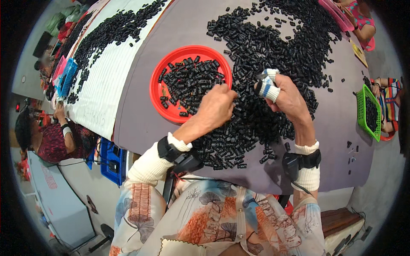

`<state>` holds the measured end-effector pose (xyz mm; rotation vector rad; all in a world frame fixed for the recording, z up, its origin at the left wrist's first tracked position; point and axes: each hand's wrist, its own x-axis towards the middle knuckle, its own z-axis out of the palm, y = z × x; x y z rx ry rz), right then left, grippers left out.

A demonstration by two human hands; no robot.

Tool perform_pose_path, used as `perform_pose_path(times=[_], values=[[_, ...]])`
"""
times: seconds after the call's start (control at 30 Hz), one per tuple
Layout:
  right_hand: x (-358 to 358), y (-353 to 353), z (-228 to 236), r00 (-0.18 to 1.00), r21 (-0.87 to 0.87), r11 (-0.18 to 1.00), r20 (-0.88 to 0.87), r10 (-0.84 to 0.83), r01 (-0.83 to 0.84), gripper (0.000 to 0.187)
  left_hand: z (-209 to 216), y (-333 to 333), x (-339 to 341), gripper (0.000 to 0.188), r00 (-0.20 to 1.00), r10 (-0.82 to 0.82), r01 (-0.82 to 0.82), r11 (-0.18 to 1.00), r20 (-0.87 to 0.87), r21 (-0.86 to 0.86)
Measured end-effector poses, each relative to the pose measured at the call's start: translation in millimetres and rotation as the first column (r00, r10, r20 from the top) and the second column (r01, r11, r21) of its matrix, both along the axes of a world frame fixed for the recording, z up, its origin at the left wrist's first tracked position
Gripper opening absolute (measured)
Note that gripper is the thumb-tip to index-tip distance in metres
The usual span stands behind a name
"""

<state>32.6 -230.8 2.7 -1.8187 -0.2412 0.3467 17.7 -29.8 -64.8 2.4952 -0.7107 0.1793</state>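
My left hand is closed, fingertips pinched together, over the right edge of a round red basin. What it holds, if anything, is hidden. Small black cylindrical plastic pieces lie loose inside the basin. My right hand is closed above the big heap of the same black pieces. White-and-blue knit covers wrap its thumb and a finger. Something small, dark and partly shiny shows at those fingertips, too small to name.
The heap spreads over the grey table to its far side. Right of it, a person holds a green basket; another sits by a pink basket. Left are a white-covered table, a blue basket, a blue crate and a seated person.
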Motion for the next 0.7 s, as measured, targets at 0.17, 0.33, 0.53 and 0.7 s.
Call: perform_pose_path(times=[0.17, 0.33, 0.53, 0.7], values=[[-1, -3, -7, 1.0, -0.092, 0.996, -0.009, 0.01, -0.011, 0.02, -14, -11, 1, 0.014, 0.995, -0.032, 0.016, 0.985, 0.091, 0.169], [-5, -1, -10, 0.999, 0.026, 1.0, -0.044, 0.012, -0.011, 0.016, -14, -15, 1, 0.011, 0.987, -0.069, 0.047, 0.988, 0.145, 0.145], [-5, 2, -8, 0.999, 0.021, 0.999, -0.041, 0.028, -0.027, 0.015, 0, -14, -8, 0.013, 0.996, -0.075, 0.075, 0.997, 0.04, -0.015], [-10, 18, -2, 0.999, 0.09, 0.996, -0.047, 0.018, -0.014, 0.015, 45, 0, -11, 0.018, 0.923, -0.167, -0.01, 0.889, -0.345, -0.457]])
